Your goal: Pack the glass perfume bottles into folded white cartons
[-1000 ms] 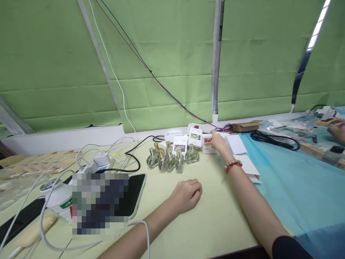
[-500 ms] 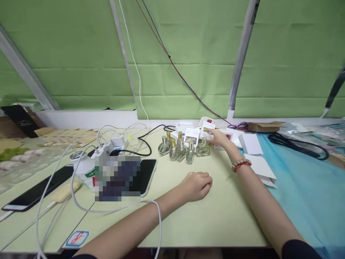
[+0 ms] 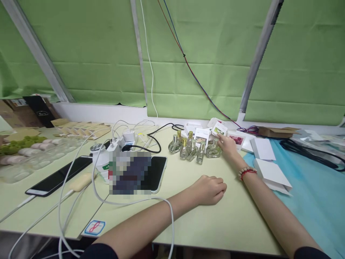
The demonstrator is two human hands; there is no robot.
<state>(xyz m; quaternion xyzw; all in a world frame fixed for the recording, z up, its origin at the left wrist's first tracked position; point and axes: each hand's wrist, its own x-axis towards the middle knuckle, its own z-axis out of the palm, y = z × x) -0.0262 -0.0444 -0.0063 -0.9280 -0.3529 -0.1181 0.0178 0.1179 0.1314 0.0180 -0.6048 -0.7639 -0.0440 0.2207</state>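
My left hand (image 3: 209, 190) rests on the pale tabletop, its fingers curled in a loose fist with nothing showing in them. Reaching toward the back, my right hand (image 3: 228, 145) has its fingers closed at the lower edge of a small white box (image 3: 219, 128) with a green picture. The box leans among other small printed boxes, one with a pink picture (image 3: 237, 139) just right of the hand. Left of that hand stand several small glass bottles (image 3: 192, 151) with gold or silver tops. The nearest is a round, flattened bottle (image 3: 214, 151).
White blank boxes (image 3: 272, 176) lie on blue sheeting (image 3: 309, 205) at right, near a coiled black cable (image 3: 309, 153). On the left are a phone (image 3: 156, 174), a white bottle (image 3: 102, 162), a power strip (image 3: 115, 145) and a tablet (image 3: 59, 176). A white cord (image 3: 171, 216) crosses my left forearm.
The whole view has shifted, so things appear farther right. My right fingers have slid from over the small white box to its lower edge, and the box looks more tilted. My left hand stays put.
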